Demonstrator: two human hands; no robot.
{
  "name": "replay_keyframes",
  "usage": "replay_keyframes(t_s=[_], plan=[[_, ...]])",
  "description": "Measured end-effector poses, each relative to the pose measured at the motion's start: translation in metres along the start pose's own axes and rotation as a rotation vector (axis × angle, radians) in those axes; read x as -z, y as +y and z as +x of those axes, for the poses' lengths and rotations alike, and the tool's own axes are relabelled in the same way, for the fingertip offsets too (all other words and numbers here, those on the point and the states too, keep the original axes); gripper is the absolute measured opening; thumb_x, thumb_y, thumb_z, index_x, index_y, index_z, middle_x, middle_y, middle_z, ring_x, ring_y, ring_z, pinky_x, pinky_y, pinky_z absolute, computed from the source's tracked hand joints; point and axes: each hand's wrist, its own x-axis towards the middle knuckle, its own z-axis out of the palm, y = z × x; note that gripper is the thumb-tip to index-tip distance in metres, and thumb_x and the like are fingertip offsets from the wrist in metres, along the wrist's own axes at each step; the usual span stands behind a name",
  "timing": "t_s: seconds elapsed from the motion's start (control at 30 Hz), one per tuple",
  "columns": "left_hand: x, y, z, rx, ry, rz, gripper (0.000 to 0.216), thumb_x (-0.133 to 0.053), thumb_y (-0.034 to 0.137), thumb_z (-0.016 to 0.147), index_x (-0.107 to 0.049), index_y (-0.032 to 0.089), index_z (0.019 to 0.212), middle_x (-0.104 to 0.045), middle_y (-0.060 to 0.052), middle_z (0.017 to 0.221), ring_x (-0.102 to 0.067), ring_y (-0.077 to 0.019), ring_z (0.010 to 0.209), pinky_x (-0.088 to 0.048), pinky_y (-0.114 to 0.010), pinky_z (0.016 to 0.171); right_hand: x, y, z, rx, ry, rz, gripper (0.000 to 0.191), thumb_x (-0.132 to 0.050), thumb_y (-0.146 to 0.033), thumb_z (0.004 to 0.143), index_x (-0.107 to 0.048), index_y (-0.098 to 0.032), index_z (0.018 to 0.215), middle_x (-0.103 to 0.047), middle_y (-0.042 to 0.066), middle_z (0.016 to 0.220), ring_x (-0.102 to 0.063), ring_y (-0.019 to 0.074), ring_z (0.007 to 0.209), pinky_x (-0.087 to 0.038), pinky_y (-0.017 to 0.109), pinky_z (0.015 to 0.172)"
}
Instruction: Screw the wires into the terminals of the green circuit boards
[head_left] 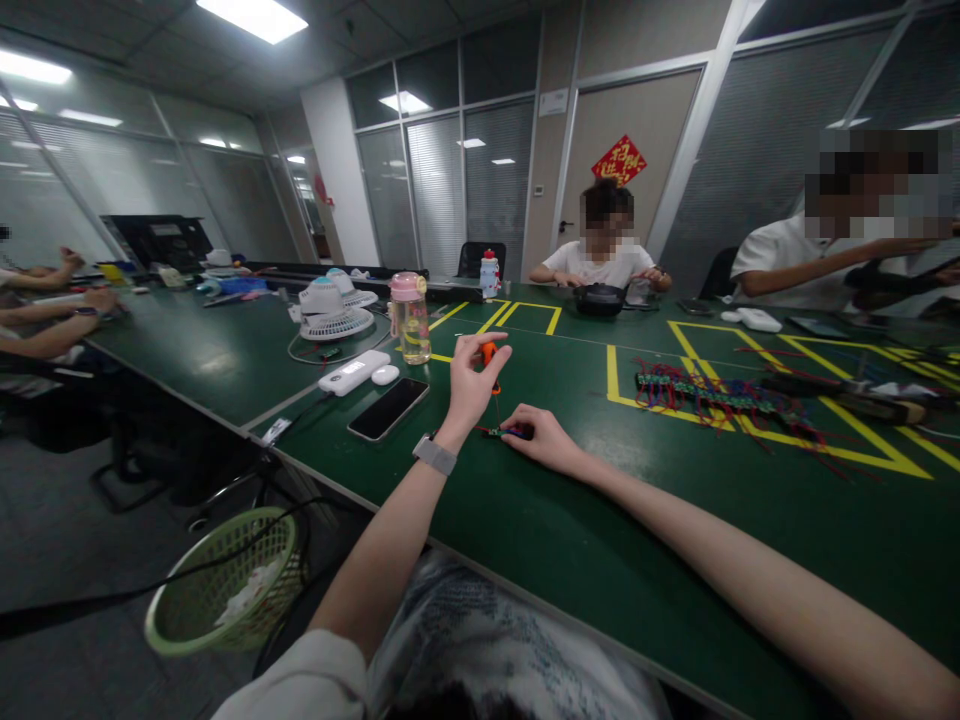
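My left hand [474, 378] is raised above the green table [570, 520], its fingers pinched round a small orange tool [489, 353]. A thin thread runs down from it toward the table. My right hand [541, 436] rests on the table and presses a small dark piece with red and blue wires [504, 432] under its fingertips. A watch sits on my left wrist.
A black phone [388, 408], a white remote [353, 372] and a pink-capped bottle [410, 317] lie left of my hands, by two small fans [330, 310]. A bundle of coloured wires [712, 398] lies at right inside yellow tape lines. Other people sit around the table. A green basket [225, 580] stands on the floor.
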Motion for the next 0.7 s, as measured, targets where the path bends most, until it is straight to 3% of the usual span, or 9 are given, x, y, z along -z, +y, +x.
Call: replay_keyframes(t_s=[0.1, 0.17, 0.23, 0.37, 0.5, 0.6, 0.7], plan=[[-0.0001, 0.0013, 0.0005, 0.025, -0.057, -0.041, 0.026, -0.051, 0.034, 0.087, -0.065, 0.023, 0.107, -0.058, -0.007, 0.115, -0.056, -0.0166, 0.104, -0.048, -0.028, 0.084, -0.0004, 0.0009, 0.0003, 0.001, 0.005, 0.004, 0.010, -0.063, -0.017, 0.076, -0.069, -0.016, 0.084, -0.059, 0.004, 0.081, -0.056, 0.0143, 0.072, -0.045, 0.027, 0.067], [-0.0019, 0.0013, 0.0002, 0.100, -0.119, -0.172, 0.032, -0.043, 0.033, 0.091, -0.059, 0.023, 0.117, -0.060, -0.007, 0.114, -0.060, -0.0158, 0.097, -0.050, -0.029, 0.079, -0.0009, 0.0018, 0.0004, 0.005, 0.007, 0.007, 0.010, -0.063, -0.018, 0.076, -0.069, -0.016, 0.084, -0.059, 0.004, 0.081, -0.056, 0.0144, 0.073, -0.045, 0.027, 0.067], [-0.0034, 0.0010, -0.0006, 0.139, -0.145, -0.243, 0.034, -0.048, 0.032, 0.089, -0.056, 0.022, 0.120, -0.064, -0.007, 0.105, -0.063, -0.0144, 0.084, -0.051, -0.028, 0.073, -0.0012, 0.0023, 0.0004, 0.007, 0.008, 0.007, 0.010, -0.063, -0.018, 0.076, -0.069, -0.016, 0.084, -0.059, 0.004, 0.082, -0.056, 0.0145, 0.073, -0.045, 0.028, 0.067], [-0.0024, 0.0022, -0.0017, 0.016, -0.061, -0.083, 0.025, -0.062, 0.032, 0.080, -0.066, 0.021, 0.102, -0.062, -0.006, 0.100, -0.060, -0.0143, 0.088, -0.048, -0.025, 0.076, -0.0010, 0.0005, 0.0002, 0.007, 0.006, -0.005, 0.010, -0.063, -0.017, 0.077, -0.069, -0.016, 0.084, -0.059, 0.004, 0.081, -0.055, 0.0144, 0.072, -0.045, 0.028, 0.067], [0.0005, 0.0031, -0.0013, 0.004, -0.079, -0.077, 0.025, -0.053, 0.032, 0.087, -0.065, 0.021, 0.106, -0.062, -0.006, 0.103, -0.059, -0.0142, 0.092, -0.046, -0.026, 0.081, -0.0005, -0.0017, -0.0003, 0.013, 0.008, -0.013, 0.010, -0.062, -0.016, 0.077, -0.068, -0.016, 0.085, -0.059, 0.004, 0.082, -0.056, 0.0142, 0.072, -0.046, 0.028, 0.068], [0.0013, 0.0022, -0.0010, -0.006, -0.036, -0.025, 0.024, -0.060, 0.034, 0.082, -0.067, 0.021, 0.101, -0.061, -0.004, 0.096, -0.058, -0.0130, 0.083, -0.046, -0.025, 0.077, -0.0005, -0.0013, -0.0004, 0.020, 0.005, -0.030, 0.011, -0.062, -0.016, 0.077, -0.068, -0.016, 0.086, -0.059, 0.004, 0.082, -0.055, 0.0142, 0.073, -0.045, 0.028, 0.068], [0.0009, 0.0022, -0.0008, -0.013, -0.019, -0.010, 0.022, -0.057, 0.033, 0.084, -0.068, 0.022, 0.099, -0.059, -0.006, 0.103, -0.057, -0.0134, 0.088, -0.046, -0.025, 0.079, -0.0009, -0.0003, -0.0003, 0.020, 0.002, -0.040, 0.011, -0.062, -0.016, 0.077, -0.068, -0.015, 0.086, -0.058, 0.004, 0.082, -0.055, 0.0139, 0.072, -0.045, 0.027, 0.067]])
